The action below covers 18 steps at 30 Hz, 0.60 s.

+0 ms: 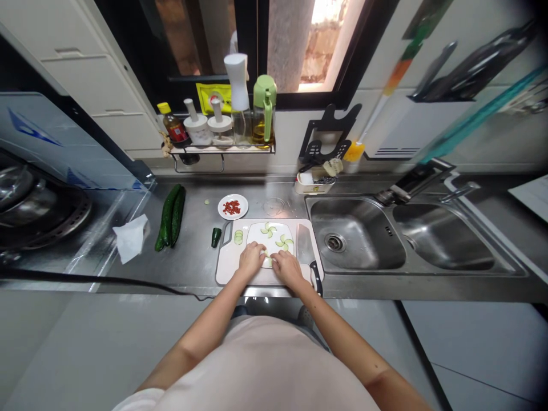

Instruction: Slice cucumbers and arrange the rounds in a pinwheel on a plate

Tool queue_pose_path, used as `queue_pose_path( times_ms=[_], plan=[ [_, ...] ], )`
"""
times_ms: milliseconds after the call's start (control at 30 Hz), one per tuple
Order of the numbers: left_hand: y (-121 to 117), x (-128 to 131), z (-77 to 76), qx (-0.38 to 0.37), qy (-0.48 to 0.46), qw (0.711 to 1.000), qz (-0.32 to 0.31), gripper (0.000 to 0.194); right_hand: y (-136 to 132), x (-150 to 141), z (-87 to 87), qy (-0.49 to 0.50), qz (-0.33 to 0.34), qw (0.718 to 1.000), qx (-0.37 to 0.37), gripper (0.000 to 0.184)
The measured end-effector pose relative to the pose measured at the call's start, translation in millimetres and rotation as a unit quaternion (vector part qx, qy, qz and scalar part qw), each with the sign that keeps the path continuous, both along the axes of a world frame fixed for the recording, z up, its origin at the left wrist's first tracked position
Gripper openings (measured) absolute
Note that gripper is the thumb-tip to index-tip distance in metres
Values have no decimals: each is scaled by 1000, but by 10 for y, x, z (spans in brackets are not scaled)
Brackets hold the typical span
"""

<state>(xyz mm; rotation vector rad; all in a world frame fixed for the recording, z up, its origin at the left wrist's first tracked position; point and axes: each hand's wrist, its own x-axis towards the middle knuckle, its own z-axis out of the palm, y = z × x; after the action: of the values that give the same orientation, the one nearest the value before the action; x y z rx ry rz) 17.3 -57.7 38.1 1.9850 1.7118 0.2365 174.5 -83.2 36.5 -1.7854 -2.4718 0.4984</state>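
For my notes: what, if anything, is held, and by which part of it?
Left grip and right grip are at slices on the square plate; any hold is too small to tell.

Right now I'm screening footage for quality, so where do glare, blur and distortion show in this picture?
Head view: daylight blows out the window pane, a warm reflection spots the steel counter, the teal strip at right looks smeared, and the outer areas look stretched; left hand and right hand are fairly clear, though fine detail at the fingertips is lost.
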Motion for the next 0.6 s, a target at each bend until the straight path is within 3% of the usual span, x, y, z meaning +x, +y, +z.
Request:
queue_pose_path(
  times_ms=[600],
  plan=[
    [20, 13, -37, -5, 42, 999, -14, 28, -42, -32, 40, -40, 16, 999, -7, 29]
  ],
)
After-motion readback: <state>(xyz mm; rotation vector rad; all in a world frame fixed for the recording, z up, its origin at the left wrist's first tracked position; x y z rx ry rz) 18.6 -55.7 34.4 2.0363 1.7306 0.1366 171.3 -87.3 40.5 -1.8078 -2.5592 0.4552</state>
